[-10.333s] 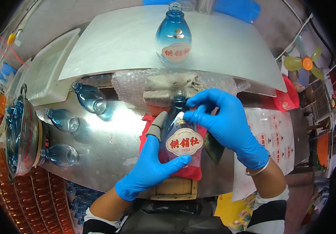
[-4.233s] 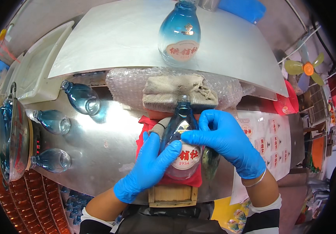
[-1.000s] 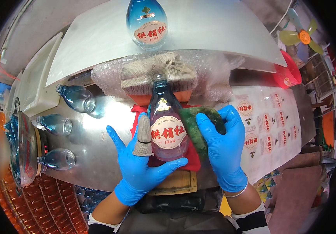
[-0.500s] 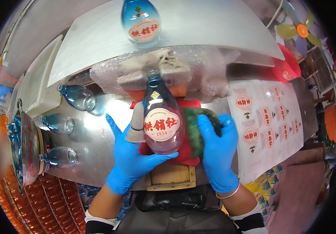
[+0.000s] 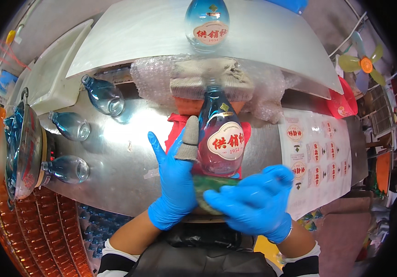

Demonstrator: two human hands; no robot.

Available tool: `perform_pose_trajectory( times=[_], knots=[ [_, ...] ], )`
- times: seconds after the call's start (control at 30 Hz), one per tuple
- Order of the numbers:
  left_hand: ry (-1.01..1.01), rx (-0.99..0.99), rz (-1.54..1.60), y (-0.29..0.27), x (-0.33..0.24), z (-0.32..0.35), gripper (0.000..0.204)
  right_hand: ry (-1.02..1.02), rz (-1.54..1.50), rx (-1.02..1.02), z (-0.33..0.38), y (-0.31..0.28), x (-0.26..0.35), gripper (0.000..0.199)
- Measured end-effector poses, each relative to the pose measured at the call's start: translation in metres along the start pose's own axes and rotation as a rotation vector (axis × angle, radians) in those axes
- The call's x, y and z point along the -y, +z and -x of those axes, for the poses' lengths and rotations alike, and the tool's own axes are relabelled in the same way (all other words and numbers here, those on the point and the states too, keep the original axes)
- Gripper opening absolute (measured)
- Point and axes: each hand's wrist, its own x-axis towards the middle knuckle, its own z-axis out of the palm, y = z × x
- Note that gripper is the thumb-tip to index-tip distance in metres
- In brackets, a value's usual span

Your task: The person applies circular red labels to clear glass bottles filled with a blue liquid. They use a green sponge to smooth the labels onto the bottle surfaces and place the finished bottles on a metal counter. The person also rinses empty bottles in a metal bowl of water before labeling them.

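Observation:
A blue-to-clear glass bottle [image 5: 220,147] with a cream label and red characters lies in front of me, its neck resting against a cloth-covered block [image 5: 212,83]. My left hand [image 5: 175,189], in a blue glove, steadies the bottle's left side. Grey knitted covers [image 5: 188,141] sit on some of its fingers, and the outermost finger sticks out to the left. At the bottle's base my right hand [image 5: 258,203], also gloved and slightly blurred, is closed on a dark green cloth-like pad [image 5: 207,187]. A red cloth [image 5: 175,131] is beneath the bottle.
Another labelled bottle [image 5: 207,27] stands on the white board at the back. Three plain bottles, including one bottle [image 5: 104,96], lie at left beside a basin [image 5: 23,152]. A sheet of label transfers [image 5: 316,161] lies at right, with a red container [image 5: 342,101] and a fan [image 5: 364,64] beyond.
My right hand has swung the green pad from the bottle's right side to below its base. The bottle now tilts slightly, and the whole view has shifted.

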Motion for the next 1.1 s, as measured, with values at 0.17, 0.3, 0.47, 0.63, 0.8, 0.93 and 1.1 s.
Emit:
perform_pose_trajectory(
  times=[0.17,0.3,0.47,0.63,0.8,0.93,1.1],
  knots=[
    [0.150,0.060,-0.241,-0.007,-0.029,-0.009,0.091,0.069,-0.014,-0.061,0.016,-0.003,-0.013,0.039],
    [0.177,0.098,-0.260,-0.009,-0.020,-0.005,0.087,-0.002,-0.077,0.005,0.019,-0.006,-0.012,0.039],
    [0.263,0.059,-0.474,-0.015,-0.022,-0.002,0.092,0.092,-0.034,-0.111,0.009,-0.007,-0.044,0.033],
    [0.275,0.028,-0.392,-0.015,-0.020,-0.005,0.094,-0.078,0.037,0.025,0.043,-0.002,-0.064,0.026],
    [0.198,0.209,-0.394,-0.028,-0.017,-0.010,0.106,0.041,-0.171,-0.093,0.037,-0.004,-0.070,0.033],
    [0.222,0.056,-0.429,-0.022,-0.013,0.004,0.089,0.003,-0.167,-0.078,0.036,-0.001,-0.072,0.034],
    [0.490,-0.006,-0.774,-0.022,-0.013,0.026,0.068,0.718,-0.713,-0.283,0.037,0.021,-0.027,0.016]
  ],
)
